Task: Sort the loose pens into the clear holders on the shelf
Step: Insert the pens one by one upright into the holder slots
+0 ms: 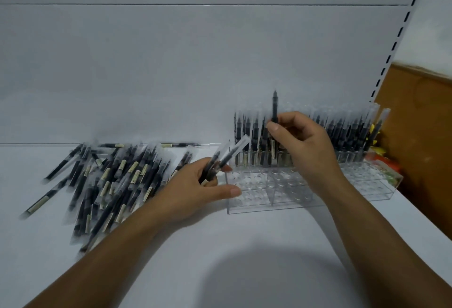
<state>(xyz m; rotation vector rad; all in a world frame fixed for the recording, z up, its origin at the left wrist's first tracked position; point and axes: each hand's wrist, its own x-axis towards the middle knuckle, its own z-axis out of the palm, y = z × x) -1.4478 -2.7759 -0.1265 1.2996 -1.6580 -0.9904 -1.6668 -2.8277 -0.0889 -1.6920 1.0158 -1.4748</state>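
Observation:
A heap of loose black pens [107,180] with clear caps lies on the white shelf [220,258] at the left. Two clear holders stand side by side at the right, the left holder [264,197] and the right holder [367,185]. Their back rows are filled with upright pens [342,129]; the front holes show no pens. My right hand [303,143] pinches one black pen [275,107] upright above the left holder's back rows. My left hand [200,190] grips another pen [227,156], tilted up to the right, just left of that holder.
The white back panel [195,62] rises behind the shelf. A slotted upright [401,33] runs at the right, with a brown board [420,124] beyond it. Something yellow and orange [381,158] sits behind the right holder.

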